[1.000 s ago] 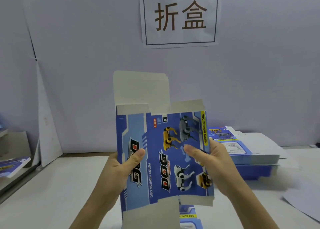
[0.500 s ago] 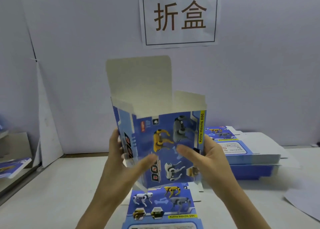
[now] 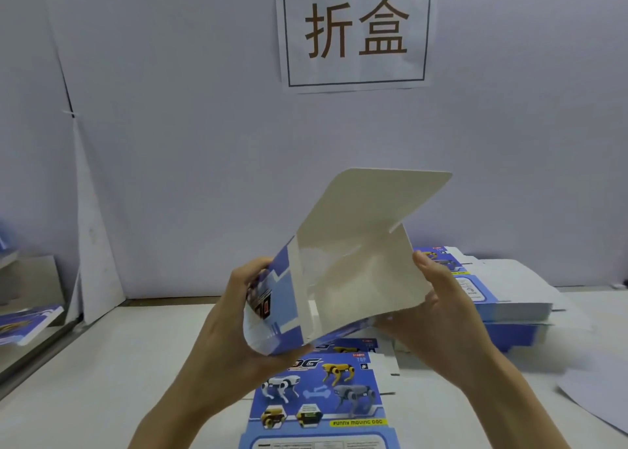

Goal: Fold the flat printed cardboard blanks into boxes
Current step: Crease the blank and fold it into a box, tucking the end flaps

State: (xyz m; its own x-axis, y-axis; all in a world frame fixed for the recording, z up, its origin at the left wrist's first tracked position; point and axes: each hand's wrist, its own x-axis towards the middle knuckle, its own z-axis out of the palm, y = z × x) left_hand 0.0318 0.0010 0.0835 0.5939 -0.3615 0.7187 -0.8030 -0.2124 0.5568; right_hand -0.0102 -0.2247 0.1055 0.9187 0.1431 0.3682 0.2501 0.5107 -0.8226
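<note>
Box: a half-formed box (image 3: 356,271) is held in the air at the centre of the frame, above the table. It is tilted, with its open end toward the camera, so the plain white inside shows.
Box flap: one large white flap sticks up toward the upper right, with a slit where it meets the right-hand panel.
Box outside: blue print shows only on the left side panel and along the lower edge.
Left hand: the left hand (image 3: 238,319) grips the blue left side, fingers curled over the top of that panel and thumb under the lower corner.
Right hand: the right hand (image 3: 441,312) holds the right panel, thumb pressed on its white edge and fingers underneath, mostly hidden.
Flat blank: a flat blank (image 3: 319,401) printed with robot dogs lies on the table (image 3: 102,363) at lower centre, directly below the held box.
Stack of blanks: a stack of blanks (image 3: 503,299) sits at the right of the frame, behind the right hand.
Left edge: more blue printed cards (image 3: 27,322) lie there, blurred.
Wall: a paper sign (image 3: 355,30) with two large characters hangs at top centre.
Lower right: a white sheet (image 3: 598,401) lies on the table.
</note>
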